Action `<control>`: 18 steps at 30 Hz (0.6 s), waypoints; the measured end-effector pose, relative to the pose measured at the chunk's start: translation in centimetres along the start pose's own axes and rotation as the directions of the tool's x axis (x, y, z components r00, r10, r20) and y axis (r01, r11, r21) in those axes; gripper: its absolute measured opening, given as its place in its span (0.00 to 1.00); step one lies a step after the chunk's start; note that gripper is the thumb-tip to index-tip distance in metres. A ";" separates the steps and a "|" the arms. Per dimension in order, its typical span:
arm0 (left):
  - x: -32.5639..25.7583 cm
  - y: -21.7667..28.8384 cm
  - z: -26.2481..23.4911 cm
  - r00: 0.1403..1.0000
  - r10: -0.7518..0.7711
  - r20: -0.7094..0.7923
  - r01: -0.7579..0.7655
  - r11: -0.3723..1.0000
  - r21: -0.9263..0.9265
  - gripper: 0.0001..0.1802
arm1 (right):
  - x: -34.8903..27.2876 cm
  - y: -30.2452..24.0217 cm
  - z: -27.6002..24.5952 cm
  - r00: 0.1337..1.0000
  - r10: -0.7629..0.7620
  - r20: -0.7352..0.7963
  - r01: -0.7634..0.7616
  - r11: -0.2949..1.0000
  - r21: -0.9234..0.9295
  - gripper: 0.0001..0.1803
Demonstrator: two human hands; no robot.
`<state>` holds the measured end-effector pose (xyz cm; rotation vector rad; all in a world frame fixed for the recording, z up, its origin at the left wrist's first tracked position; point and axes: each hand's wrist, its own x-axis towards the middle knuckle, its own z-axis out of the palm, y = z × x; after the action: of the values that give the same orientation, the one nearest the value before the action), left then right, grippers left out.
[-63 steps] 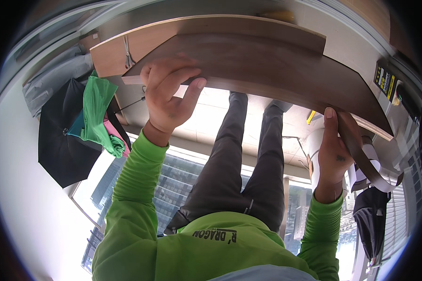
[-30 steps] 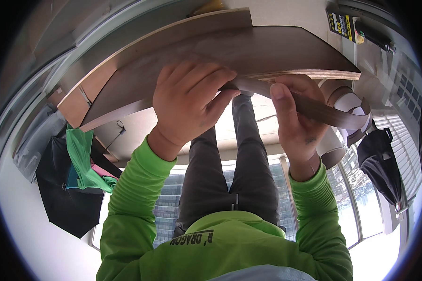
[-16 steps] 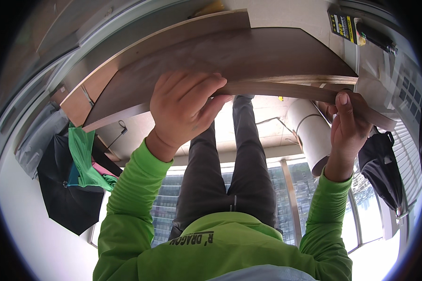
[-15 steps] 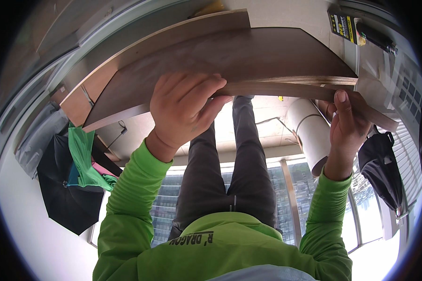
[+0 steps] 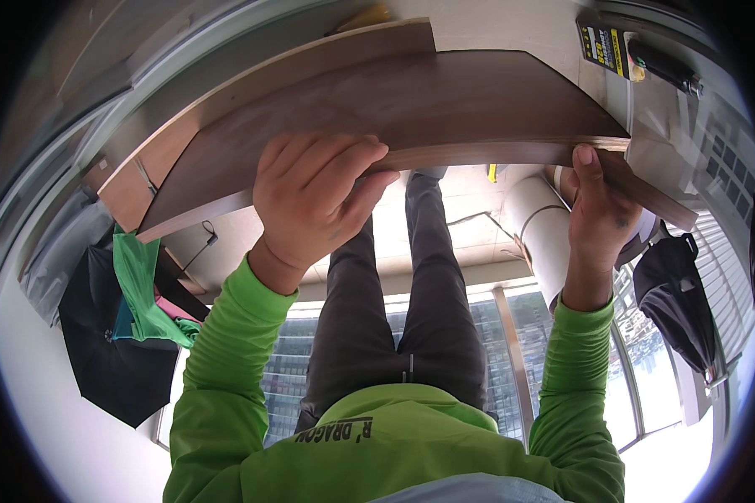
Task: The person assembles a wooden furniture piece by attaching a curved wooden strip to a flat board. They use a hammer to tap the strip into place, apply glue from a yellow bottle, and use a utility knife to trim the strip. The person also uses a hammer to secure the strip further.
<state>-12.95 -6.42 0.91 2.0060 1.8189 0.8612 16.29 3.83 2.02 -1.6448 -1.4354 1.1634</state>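
Dark brown board (image 5: 445,101) lies across the upper frame, long near edge facing the person, a lighter wood plank (image 5: 310,67) just behind it and touching. Left hand (image 5: 315,197) is clamped over the board's near edge toward the left half, fingers curled on top, thumb side under. Right hand (image 5: 600,214) grips the same edge at the right end, thumb pressed up against the edge, rest of the fingers hidden behind the board. Hands well apart, both closed on the board. Rolled grey material (image 5: 545,235) stands under the board just left of the right hand. Black bag (image 5: 675,302) hangs at right, contents not visible. Black umbrella (image 5: 109,352) lies open at left, with green cloth (image 5: 143,293) and a bit of pink on it. Dark tube with yellow card (image 5: 637,54) top right.
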 end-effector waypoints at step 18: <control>0.2 0.0 -0.3 0.999 -0.010 0.033 0.010 1.000 0.018 0.18 | -0.2 -0.8 1.6 0.997 -0.016 -0.070 0.009 0.995 -0.103 0.08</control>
<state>-13.09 -6.31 1.16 2.0084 1.8232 0.8072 14.53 3.68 2.18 -1.7272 -1.4800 1.0293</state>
